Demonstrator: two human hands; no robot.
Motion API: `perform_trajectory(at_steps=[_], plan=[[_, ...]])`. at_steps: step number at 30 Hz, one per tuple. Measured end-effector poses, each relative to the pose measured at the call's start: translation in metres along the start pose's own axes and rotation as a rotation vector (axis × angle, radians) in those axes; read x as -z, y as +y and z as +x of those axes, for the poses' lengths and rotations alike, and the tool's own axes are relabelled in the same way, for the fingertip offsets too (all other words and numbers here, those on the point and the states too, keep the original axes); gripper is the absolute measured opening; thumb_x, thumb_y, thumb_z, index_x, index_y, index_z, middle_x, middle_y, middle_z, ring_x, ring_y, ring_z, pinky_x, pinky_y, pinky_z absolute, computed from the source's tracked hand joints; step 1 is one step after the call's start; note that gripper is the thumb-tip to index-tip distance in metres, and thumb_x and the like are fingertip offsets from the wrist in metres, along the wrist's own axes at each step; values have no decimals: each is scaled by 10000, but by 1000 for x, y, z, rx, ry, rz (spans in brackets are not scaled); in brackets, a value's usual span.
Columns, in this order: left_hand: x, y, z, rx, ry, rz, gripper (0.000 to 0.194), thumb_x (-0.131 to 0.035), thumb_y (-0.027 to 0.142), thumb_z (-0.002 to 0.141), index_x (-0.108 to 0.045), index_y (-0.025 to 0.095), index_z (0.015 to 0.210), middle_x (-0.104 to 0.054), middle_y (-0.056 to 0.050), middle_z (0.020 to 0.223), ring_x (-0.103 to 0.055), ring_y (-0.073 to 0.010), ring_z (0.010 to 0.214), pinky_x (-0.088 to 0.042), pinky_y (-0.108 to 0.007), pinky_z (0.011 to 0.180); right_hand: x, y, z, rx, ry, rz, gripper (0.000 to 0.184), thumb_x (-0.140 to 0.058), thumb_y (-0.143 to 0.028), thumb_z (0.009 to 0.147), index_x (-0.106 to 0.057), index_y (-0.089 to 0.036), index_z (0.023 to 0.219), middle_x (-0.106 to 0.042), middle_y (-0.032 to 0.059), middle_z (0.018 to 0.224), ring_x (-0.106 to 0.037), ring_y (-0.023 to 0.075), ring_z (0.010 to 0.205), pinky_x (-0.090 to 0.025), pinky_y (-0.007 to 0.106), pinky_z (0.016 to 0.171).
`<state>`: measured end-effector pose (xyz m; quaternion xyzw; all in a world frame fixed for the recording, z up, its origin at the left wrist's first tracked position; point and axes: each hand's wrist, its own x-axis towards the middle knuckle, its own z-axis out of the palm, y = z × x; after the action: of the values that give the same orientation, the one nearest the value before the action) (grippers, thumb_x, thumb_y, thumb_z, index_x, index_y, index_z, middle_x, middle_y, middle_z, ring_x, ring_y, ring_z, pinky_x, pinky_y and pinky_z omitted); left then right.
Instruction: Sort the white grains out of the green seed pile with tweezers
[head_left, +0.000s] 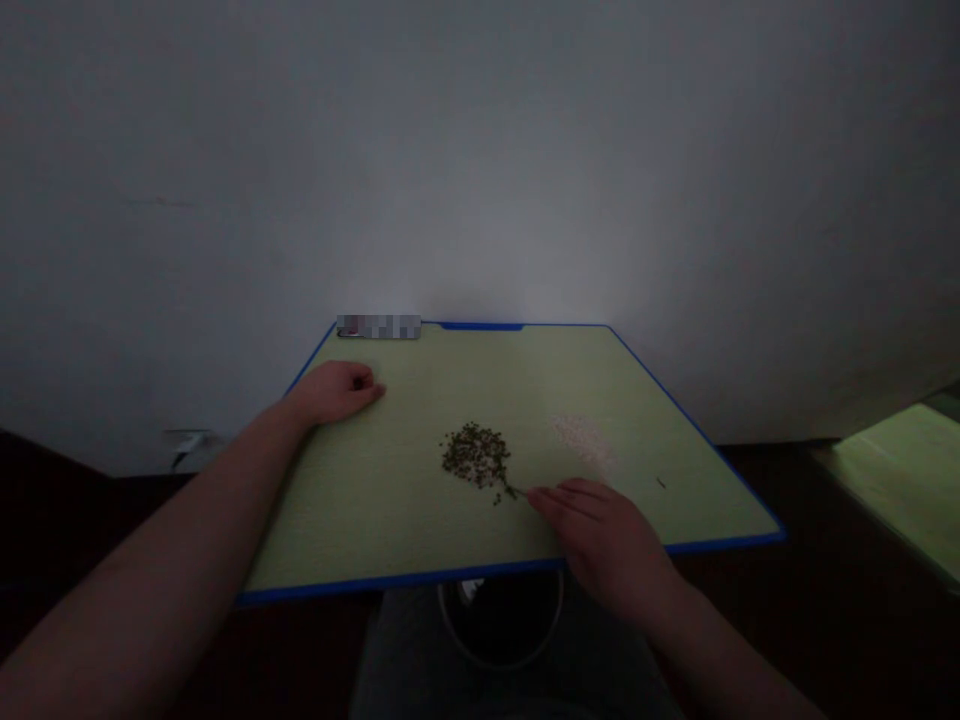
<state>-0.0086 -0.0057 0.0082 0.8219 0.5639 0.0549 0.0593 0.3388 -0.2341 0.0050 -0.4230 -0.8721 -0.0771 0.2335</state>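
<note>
From here, the right hand (609, 535) pinches a thin stick (519, 491) narrowly, likely for control, its tip by the dark grains (474, 455) on the desk (405, 520); pale grains (581, 440) lie apart. The left hand (334, 390) curls, perhaps steadying; its grip I cannot tell.

Left hand (336, 390) and right hand (609, 532) bare; both forearms (206, 540) uncovered. Below near edge of blue-rimmed board (397, 500): dark greyish legwear (405, 650), details too dim.
</note>
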Motion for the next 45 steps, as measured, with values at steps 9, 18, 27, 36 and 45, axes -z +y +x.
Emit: perform_trajectory(at_steps=[9, 18, 27, 36, 45], plan=[[1, 1, 2, 12, 1, 21, 369, -442, 534, 797, -513, 204, 648, -561, -27, 636, -493, -153, 613, -321, -292, 591, 3, -5, -10, 13, 37, -6, 420, -426, -27, 808, -698, -119, 1115, -758, 74, 1045, -708, 212, 880, -588, 354, 827], [3, 5, -2, 2, -6, 3, 387, -435, 552, 791, -512, 203, 641, -571, -31, 635, -500, -159, 617, -333, -296, 596, -1, -8, 4, -21, -7, 47, 438, -453, -22, 780, -691, -129, 1132, -756, 86, 1049, -696, 208, 902, -574, 358, 851], [2, 4, -1, 3, -4, 18, 400, -427, 561, 793, -539, 202, 659, -583, -38, 654, -515, -169, 638, -330, -297, 600, -3, -1, 22, 32, -21, 256, 454, -443, -9, 743, -683, -123, 1111, -756, 91, 988, -682, 200, 874, -562, 350, 822], [5, 7, -1, 19, -18, 5, 379, -435, 546, 788, -530, 203, 657, -577, -32, 634, -516, -169, 641, -330, -295, 604, 0, -2, 9, 160, 21, 315, 399, -421, -39, 837, -655, -167, 1134, -759, 68, 1015, -695, 159, 909, -546, 339, 865], [3, 5, 0, 20, -14, -2, 387, -444, 561, 782, -540, 204, 668, -596, -35, 660, -534, -174, 661, -350, -296, 621, 10, -14, -7, 227, 21, 290, 376, -402, -63, 875, -633, -155, 1158, -762, 78, 1007, -698, 153, 886, -550, 307, 849]])
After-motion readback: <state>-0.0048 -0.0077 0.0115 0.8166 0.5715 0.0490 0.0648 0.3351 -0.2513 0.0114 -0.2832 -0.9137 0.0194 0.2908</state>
